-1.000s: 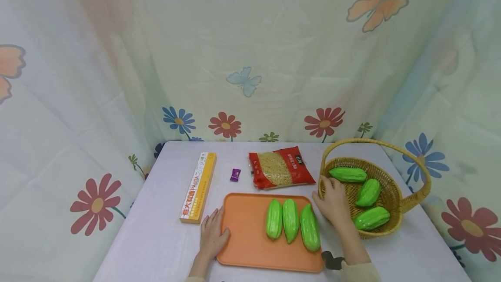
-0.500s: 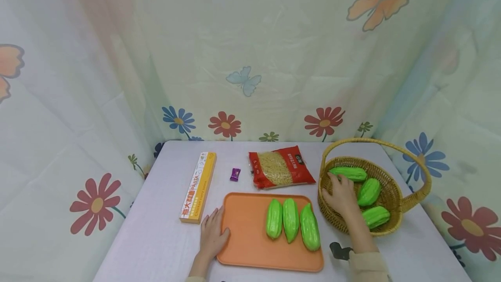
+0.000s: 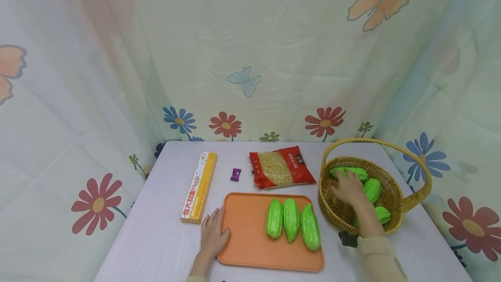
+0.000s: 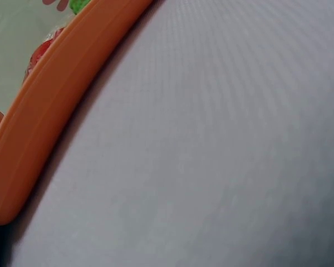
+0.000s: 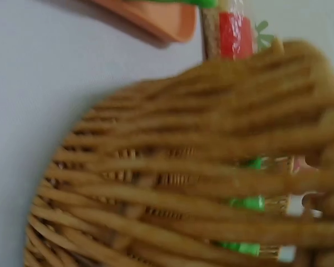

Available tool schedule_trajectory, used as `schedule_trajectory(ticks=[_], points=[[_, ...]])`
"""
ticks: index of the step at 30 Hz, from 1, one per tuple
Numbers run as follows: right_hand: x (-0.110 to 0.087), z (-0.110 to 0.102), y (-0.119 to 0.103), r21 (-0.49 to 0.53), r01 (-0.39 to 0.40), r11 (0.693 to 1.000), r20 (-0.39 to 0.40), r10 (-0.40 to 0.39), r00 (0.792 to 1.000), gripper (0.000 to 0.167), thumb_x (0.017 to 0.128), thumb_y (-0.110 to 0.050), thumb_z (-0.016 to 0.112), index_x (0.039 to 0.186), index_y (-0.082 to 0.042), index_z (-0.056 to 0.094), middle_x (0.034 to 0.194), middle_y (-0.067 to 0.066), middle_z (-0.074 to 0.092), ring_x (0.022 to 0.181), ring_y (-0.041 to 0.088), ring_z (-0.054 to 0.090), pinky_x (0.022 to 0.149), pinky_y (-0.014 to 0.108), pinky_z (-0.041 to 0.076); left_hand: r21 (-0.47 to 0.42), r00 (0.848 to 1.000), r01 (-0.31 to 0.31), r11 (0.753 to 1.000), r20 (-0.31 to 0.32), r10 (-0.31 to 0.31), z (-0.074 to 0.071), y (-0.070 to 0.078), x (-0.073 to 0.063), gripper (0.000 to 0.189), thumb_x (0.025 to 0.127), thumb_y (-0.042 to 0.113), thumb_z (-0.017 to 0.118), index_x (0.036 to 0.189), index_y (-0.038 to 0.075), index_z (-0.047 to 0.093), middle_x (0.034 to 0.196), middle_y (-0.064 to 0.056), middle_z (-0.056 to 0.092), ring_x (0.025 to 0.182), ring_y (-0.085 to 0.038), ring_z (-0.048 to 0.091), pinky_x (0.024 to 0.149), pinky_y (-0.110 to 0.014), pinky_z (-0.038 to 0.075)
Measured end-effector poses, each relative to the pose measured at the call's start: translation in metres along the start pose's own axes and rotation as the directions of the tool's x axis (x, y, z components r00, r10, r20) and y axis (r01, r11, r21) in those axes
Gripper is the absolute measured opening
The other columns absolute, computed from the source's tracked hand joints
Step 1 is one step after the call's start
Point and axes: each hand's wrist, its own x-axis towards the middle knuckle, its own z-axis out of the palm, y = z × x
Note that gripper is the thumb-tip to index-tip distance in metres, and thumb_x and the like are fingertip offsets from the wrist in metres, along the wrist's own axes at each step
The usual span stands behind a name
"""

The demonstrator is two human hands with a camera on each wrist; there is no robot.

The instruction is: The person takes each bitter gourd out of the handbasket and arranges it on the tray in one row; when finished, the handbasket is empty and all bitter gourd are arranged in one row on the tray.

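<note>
My left hand rests at the left rim of an orange tray, its fingers fairly straight and its thumb over the tray's edge. Three green ridged gourds lie side by side on the tray's right half. My right hand reaches into a wicker basket, fingers over the left end of the far gourd, thumb spread apart. Two more gourds, a middle one and a near one, lie in the basket, partly hidden by my arm. The right wrist view shows mostly blurred basket weave.
Behind the tray lies a red pasta bag, with a small purple packet to its left. A yellow-and-white pasta box lies farther left. The basket's tall handle arches over its back and right side.
My right hand has moved from the basket's left rim rightward into the basket, over the far gourd. My left hand and the tray stay in place.
</note>
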Motion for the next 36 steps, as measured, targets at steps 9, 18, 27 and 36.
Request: schedule_trajectory(ticks=[9,18,27,36], points=[[0.015,0.0,0.017,-0.008,-0.048,0.999,0.055,0.048,0.997,0.056,0.086,-0.017,0.055,0.13,0.011,0.035,0.131,0.043,0.02,0.115,0.063,0.018,0.087,0.071,0.026,-0.006,1.0,-0.017,1.0,-0.018,0.017,0.001,-0.001,0.0,0.067,0.077,0.02,0.059,0.139,0.007,0.038,0.139,-0.008,0.043,0.129,-0.026,0.033,0.106,-0.048,0.012],[0.018,0.01,0.029,0.0,-0.045,0.999,0.114,0.045,0.992,0.06,0.087,-0.014,0.055,0.132,0.014,0.029,0.132,0.045,0.016,0.118,0.062,0.014,0.09,0.07,0.023,-0.01,1.0,-0.012,1.0,-0.017,0.012,0.001,0.0,0.001,0.067,0.077,0.02,0.059,0.138,0.007,0.038,0.139,-0.008,0.043,0.129,-0.026,0.033,0.106,-0.048,0.012],[0.019,0.017,0.039,0.024,-0.062,0.998,0.087,0.059,0.994,0.061,0.086,-0.014,0.057,0.133,0.014,0.029,0.133,0.043,0.015,0.119,0.061,0.012,0.089,0.071,0.022,-0.008,1.0,0.0,1.0,0.004,0.0,0.002,-0.001,0.001,0.067,0.077,0.02,0.058,0.14,0.007,0.036,0.14,-0.007,0.042,0.13,-0.025,0.032,0.107,-0.048,0.01],[0.014,0.014,0.041,0.044,-0.04,0.998,0.102,0.036,0.994,0.059,0.086,-0.016,0.055,0.131,0.015,0.031,0.133,0.044,0.015,0.118,0.063,0.012,0.09,0.071,0.022,0.0,1.0,0.001,1.0,0.006,-0.001,0.002,-0.002,0.0,0.067,0.078,0.02,0.058,0.14,0.008,0.035,0.139,-0.008,0.042,0.13,-0.026,0.031,0.107,-0.048,0.01]])
